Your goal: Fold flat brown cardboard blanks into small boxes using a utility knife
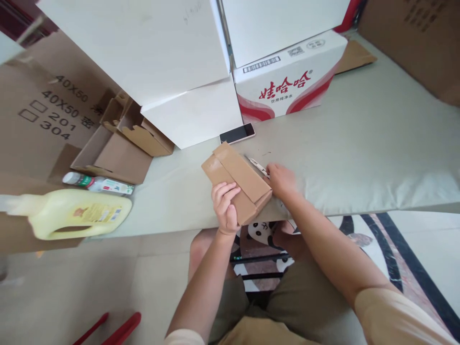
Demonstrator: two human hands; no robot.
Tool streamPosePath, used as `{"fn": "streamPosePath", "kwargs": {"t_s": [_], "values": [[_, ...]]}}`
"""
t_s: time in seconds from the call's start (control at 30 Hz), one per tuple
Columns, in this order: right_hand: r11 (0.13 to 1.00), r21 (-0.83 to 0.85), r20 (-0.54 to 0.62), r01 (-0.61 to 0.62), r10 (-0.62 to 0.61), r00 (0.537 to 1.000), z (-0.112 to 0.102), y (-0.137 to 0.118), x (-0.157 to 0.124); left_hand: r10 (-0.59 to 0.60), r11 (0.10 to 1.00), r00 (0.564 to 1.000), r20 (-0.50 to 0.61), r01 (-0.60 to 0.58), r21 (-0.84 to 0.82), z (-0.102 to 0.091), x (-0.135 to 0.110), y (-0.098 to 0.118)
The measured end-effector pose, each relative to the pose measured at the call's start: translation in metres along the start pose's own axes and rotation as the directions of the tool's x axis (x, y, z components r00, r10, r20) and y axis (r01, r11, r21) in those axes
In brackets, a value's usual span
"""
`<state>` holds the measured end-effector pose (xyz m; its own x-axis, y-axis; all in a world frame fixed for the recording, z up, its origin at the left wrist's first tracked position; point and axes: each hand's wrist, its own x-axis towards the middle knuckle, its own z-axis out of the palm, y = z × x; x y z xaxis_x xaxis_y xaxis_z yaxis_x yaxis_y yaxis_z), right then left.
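Note:
A small brown cardboard box (240, 167) is tilted on the near part of the covered table (359, 158), its flap folded over the top. My left hand (226, 206) grips its near left side, fingers spread across the cardboard. At the box's right end, my right hand (283, 182) is closed around the near end of a slim, pale utility knife (258, 166). The knife's tip points away to the upper left, beside the box. My right palm and most fingertips are hidden from view.
Behind the box lies a phone (237, 133), against white cartons (194, 115) and a red-and-white water carton (283, 91). Open cardboard boxes (125, 153), a small bottle (104, 184) and a yellow jug (82, 213) stand or lie at left. Black-framed stool (262, 258) below.

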<state>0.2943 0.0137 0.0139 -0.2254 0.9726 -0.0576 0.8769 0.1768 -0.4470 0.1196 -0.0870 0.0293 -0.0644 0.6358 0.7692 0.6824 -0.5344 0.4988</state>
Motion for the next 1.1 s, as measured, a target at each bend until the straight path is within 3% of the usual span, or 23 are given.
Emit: {"fn": "streamPosePath", "kwargs": {"t_s": [0.13, 0.2, 0.27, 0.33, 0.4, 0.47, 0.53, 0.63, 0.7, 0.83, 1.1], "values": [[0.957, 0.282, 0.007, -0.072, 0.073, 0.997, -0.009, 0.008, -0.007, -0.023, 0.998, 0.999, -0.027, 0.024, 0.052, 0.010, 0.000, 0.003], [0.837, 0.546, -0.047, -0.035, 0.072, 0.996, -0.011, 0.015, -0.011, -0.025, 0.998, 0.999, -0.036, 0.027, 0.061, 0.014, 0.000, 0.005], [0.639, 0.765, -0.152, 0.073, 0.070, 0.986, -0.014, 0.019, -0.018, -0.020, 0.998, 0.998, -0.053, 0.023, 0.057, 0.018, 0.001, 0.007], [0.472, 0.852, -0.284, 0.227, 0.051, 0.958, -0.020, 0.015, -0.029, -0.015, 0.998, 0.997, -0.072, 0.020, 0.062, 0.020, 0.001, 0.008], [0.413, 0.831, -0.401, 0.372, -0.017, 0.916, -0.028, 0.004, -0.046, -0.016, 0.997, 0.997, -0.080, 0.023, 0.078, 0.022, 0.001, 0.009], [0.472, 0.735, -0.513, 0.486, -0.080, 0.854, -0.036, -0.011, -0.066, -0.020, 0.996, 0.996, -0.086, 0.027, 0.086, 0.024, 0.000, 0.009], [0.569, 0.574, -0.646, 0.589, -0.127, 0.752, -0.042, -0.026, -0.085, -0.014, 0.997, 0.996, -0.084, 0.020, 0.080, 0.025, 0.000, 0.009], [0.607, 0.401, -0.748, 0.687, -0.216, 0.627, -0.043, -0.040, -0.098, 0.005, 0.998, 0.997, -0.079, 0.001, 0.066, 0.026, -0.001, 0.008], [0.639, 0.345, -0.741, 0.688, -0.264, 0.617, -0.040, -0.042, -0.097, 0.004, 0.998, 0.996, -0.093, 0.002, 0.063, 0.027, -0.002, 0.007], [0.728, 0.296, -0.669, 0.618, -0.304, 0.678, -0.035, -0.037, -0.084, -0.028, 0.996, 0.993, -0.115, 0.038, 0.079, 0.028, -0.004, 0.005], [0.597, 0.290, -0.730, 0.748, -0.368, 0.576, -0.031, -0.032, -0.077, -0.042, 0.993, 0.994, -0.103, 0.053, 0.107, 0.028, -0.004, 0.006]]}}
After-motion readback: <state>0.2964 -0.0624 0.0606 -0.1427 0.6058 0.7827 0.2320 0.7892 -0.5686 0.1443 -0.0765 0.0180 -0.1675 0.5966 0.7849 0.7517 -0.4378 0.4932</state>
